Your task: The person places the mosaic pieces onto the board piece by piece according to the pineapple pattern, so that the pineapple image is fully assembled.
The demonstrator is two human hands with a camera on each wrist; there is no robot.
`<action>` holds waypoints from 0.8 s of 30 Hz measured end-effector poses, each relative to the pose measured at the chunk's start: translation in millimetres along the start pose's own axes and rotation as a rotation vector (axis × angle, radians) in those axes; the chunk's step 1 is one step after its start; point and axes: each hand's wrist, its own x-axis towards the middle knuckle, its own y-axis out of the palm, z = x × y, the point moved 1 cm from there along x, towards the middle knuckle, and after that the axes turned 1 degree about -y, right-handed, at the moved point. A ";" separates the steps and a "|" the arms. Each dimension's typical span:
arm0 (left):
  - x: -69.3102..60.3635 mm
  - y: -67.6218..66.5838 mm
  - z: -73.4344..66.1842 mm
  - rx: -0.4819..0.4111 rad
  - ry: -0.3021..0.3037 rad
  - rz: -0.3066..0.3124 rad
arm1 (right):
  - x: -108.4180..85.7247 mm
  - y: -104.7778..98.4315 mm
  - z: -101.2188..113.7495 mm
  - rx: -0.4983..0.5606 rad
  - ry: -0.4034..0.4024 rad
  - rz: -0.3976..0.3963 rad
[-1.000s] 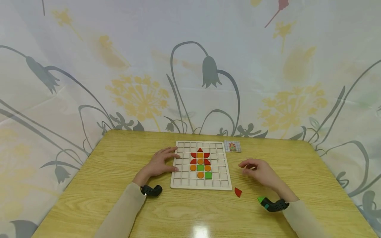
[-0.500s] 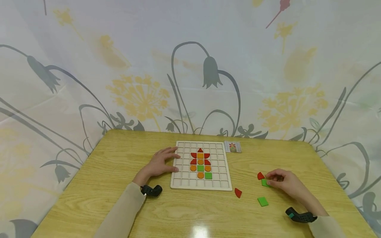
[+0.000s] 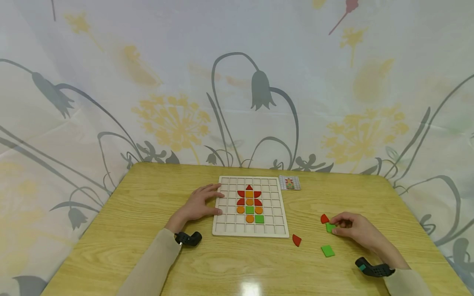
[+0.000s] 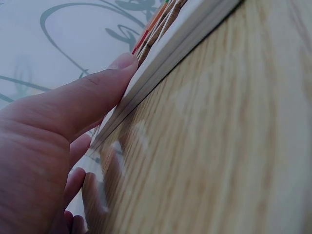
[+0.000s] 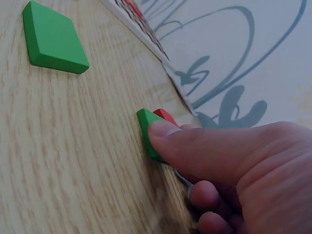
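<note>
A white gridded board (image 3: 229,228) carries a figure of red, orange and green pieces. At its left edge my left hand (image 3: 198,202) rests with fingers spread; in the left wrist view the thumb (image 4: 105,87) touches the board's rim. To the right of the board, my right hand (image 3: 357,230) pinches a green square tile (image 5: 146,134), tilted off the wood in the right wrist view. The undersides of those fingers are partly hidden. Just behind that tile lies a red quarter-circle piece (image 3: 324,218). A second green square tile (image 3: 327,250) lies nearer the front.
Another red quarter-circle piece (image 3: 296,240) lies by the board's lower right corner. A small pattern card (image 3: 289,183) sits at the board's upper right corner. The wooden table (image 3: 222,267) meets a flower-printed backdrop (image 3: 237,102) behind.
My right hand has moved right, from beside the board to the loose pieces, and now grips a green square tile. The left hand stays at the board's edge.
</note>
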 end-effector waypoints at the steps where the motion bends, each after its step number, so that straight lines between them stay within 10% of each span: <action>1: -0.1 0.0 0.2 0.000 0.000 -0.002 | 0.5 -0.6 0.0 0.013 -0.002 0.014; 14: -1.0 -0.6 -0.2 -0.004 0.006 -0.004 | 1.2 -4.5 0.8 0.109 -0.101 0.160; 24: -1.2 -1.3 -1.2 -0.010 0.009 -0.004 | 0.6 -5.0 10.4 0.101 -0.065 0.123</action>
